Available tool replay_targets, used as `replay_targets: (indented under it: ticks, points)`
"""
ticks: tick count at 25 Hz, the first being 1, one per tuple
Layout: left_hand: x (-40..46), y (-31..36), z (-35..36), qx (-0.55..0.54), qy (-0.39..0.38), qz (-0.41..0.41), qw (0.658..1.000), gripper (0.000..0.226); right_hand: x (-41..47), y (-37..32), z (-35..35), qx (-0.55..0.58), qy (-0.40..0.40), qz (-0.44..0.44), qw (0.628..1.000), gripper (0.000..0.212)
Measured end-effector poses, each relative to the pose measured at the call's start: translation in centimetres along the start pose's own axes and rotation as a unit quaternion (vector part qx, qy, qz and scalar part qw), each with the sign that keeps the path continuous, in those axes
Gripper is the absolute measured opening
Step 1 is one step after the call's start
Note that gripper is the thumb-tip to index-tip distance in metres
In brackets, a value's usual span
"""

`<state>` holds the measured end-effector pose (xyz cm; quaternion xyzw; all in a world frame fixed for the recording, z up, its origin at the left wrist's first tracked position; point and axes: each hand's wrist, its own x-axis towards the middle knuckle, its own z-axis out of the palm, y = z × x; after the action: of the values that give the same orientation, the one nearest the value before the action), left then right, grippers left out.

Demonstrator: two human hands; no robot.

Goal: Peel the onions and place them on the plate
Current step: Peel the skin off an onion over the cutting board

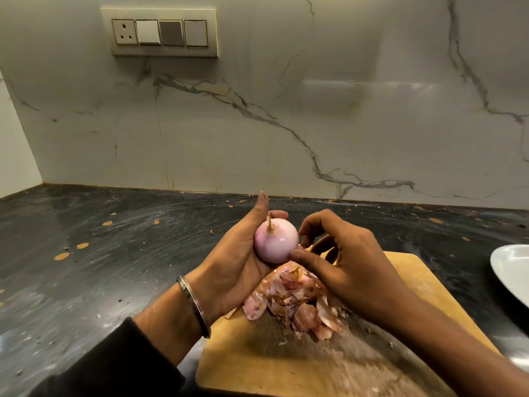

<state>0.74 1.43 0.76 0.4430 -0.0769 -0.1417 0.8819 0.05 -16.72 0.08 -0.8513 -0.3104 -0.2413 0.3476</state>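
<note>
Now, step in hand: the onion (pixel 276 241) looks almost fully peeled, pale pink and glossy, with only a dry stem tip left at its top; the person appears to be checking or picking off a last scrap.
Left hand: the left hand (pixel 229 270) cradles the onion in its palm above the far end of the cutting board (pixel 286 368), fingers curled behind and around it, forefinger pointing up.
Right hand: the right hand (pixel 343 265) comes in from the side, its thumb pressed to the onion's lower right, the other fingers curled loosely just beside it; whether a flake of skin is pinched there cannot be told.
Peelings: a heap of dry onion skins (pixel 297 305) lies on the board, under and between the two hands.
Plate: the plate (pixel 512 270) sits on the dark desk (pixel 86 282) at the right edge of view, only partly seen, well apart from the onion.
Doing it well: judging from this, the left hand should turn the onion slowly so the right thumb can feel for leftover papery bits, especially near the stem; light nail pressure should lift skin without gouging the flesh.
Risk: the bare surface probably is slippery, so a firm cupping hold matters during the carry to the plate.
</note>
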Motion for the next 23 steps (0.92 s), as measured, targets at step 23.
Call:
replay_targets:
  ticks: [23]
  points:
    - [-0.1, -0.8, 0.4, 0.086, -0.079, 0.024, 0.993, 0.047, 0.2, 0.5, -0.1, 0.035, 0.152, -0.045, 0.987, 0.030]
